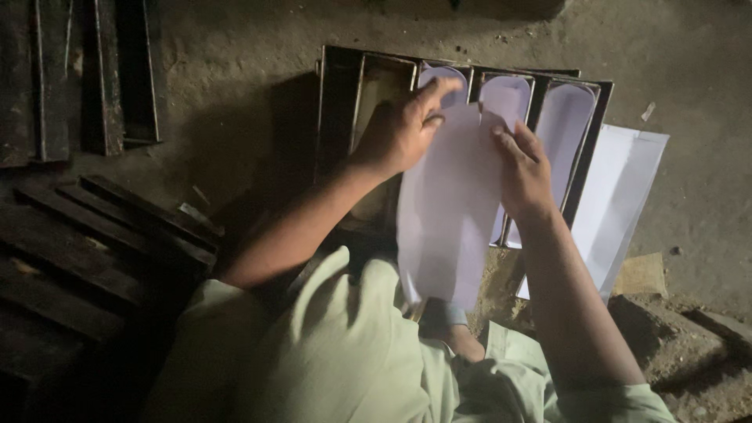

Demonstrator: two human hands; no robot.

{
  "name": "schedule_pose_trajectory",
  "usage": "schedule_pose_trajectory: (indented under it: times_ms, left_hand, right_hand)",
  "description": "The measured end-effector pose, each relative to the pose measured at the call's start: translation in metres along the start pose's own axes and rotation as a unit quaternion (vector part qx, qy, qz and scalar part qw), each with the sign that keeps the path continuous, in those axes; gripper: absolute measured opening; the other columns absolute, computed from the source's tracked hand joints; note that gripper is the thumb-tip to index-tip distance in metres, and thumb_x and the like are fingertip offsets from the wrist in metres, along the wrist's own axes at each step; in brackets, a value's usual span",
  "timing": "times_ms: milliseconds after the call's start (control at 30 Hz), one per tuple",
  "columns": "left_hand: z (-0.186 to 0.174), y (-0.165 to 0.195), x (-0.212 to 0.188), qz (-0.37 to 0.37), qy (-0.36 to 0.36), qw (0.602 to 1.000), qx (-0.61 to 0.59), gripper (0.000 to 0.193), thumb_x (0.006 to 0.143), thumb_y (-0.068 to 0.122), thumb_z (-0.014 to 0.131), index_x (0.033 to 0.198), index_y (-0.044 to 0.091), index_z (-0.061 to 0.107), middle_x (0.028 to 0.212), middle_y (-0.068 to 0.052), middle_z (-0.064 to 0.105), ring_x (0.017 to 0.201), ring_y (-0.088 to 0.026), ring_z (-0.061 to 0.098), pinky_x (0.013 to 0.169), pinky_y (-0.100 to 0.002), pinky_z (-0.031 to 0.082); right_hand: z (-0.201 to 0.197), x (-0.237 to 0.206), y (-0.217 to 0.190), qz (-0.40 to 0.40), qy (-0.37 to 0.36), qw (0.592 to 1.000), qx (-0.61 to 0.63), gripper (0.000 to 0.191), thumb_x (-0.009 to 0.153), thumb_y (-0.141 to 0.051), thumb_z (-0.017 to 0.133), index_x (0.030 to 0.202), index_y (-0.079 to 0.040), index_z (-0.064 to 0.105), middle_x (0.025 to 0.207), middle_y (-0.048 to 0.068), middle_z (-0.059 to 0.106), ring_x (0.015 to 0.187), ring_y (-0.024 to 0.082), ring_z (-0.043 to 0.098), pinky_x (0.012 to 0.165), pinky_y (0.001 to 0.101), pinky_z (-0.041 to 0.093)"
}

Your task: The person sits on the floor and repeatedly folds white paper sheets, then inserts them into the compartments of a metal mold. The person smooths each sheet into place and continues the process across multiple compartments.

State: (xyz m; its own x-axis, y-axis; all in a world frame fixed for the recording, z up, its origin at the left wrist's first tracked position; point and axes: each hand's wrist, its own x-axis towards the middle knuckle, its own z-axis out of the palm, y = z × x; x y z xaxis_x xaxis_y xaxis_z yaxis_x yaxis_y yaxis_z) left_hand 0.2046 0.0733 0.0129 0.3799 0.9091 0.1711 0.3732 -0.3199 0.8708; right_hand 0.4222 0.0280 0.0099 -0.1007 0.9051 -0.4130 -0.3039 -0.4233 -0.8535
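We grip a white paper sheet (450, 204) at frame centre, left hand (403, 129) and right hand (523, 172) pinching its top edges above the dark tin tray (341, 102); white sheets (623, 196) lie right.

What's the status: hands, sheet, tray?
Left hand and right hand both grip the white sheet, held over the dark tray. Two slots already lined with paper. Spare sheets lie right of the tray. Nothing in the way.

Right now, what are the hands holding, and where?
Both hands, left and right, hold a white paper sheet by its upper edges, above the metal tray.
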Motion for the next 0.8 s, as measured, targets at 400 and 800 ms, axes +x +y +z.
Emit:
schedule_pose_trajectory:
  times_ms: [400,800]
  left_hand:
    - [-0.021,-0.06,0.034,0.121,0.022,0.971,0.203,0.013,0.103,0.002,0.054,0.108,0.006,0.065,0.076,-0.008,0.06,0.07,-0.024,0.064,0.06,-0.039,0.052]
    - [-0.018,-0.139,0.068,0.099,0.04,0.844,0.526,0.008,0.09,0.009,0.069,0.096,0.01,0.064,0.097,-0.012,0.065,0.097,-0.032,0.065,0.089,-0.05,0.054]
  right_hand:
    - [0.006,-0.032,0.032,-0.116,-0.022,0.847,-0.518,0.072,0.093,-0.026,0.063,0.156,-0.001,0.039,0.087,0.025,0.07,0.074,0.029,0.07,0.068,0.0402,0.058]
    - [0.061,-0.135,0.115,-0.045,-0.166,0.783,-0.598,0.099,0.098,-0.032,0.069,0.159,0.001,-0.002,0.087,0.017,0.074,0.055,0.032,0.068,0.051,0.0435,0.055]
